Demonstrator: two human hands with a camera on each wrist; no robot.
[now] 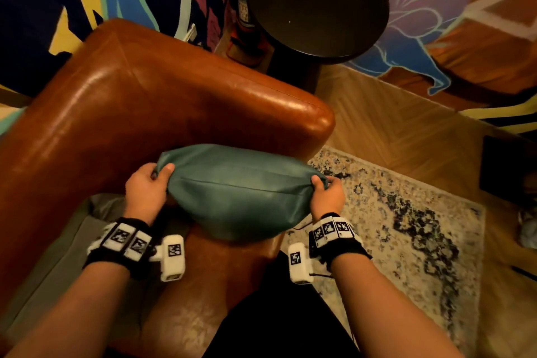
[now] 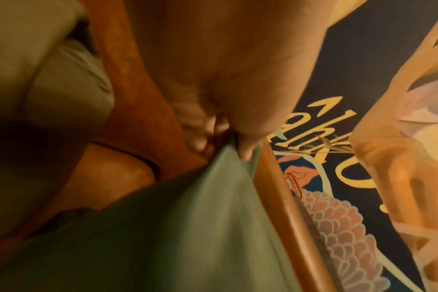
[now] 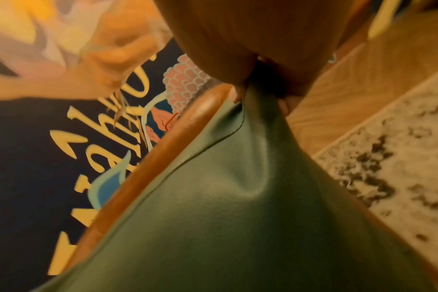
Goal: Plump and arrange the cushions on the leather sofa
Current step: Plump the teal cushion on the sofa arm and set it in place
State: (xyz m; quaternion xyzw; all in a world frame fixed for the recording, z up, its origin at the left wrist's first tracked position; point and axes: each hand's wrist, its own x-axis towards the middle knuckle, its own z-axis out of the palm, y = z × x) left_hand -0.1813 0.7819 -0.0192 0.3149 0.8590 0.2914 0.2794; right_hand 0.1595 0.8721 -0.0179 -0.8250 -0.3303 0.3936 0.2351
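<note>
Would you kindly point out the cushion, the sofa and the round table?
cushion [image 1: 238, 197], head view, middle of its green front face.
sofa [image 1: 162, 96], head view, top of the brown leather corner.
round table [image 1: 316, 3], head view, dark top.

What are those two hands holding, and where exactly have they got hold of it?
A teal cushion, held over the leather sofa. The left hand pinches its left corner and the right hand pinches its right corner.
</note>
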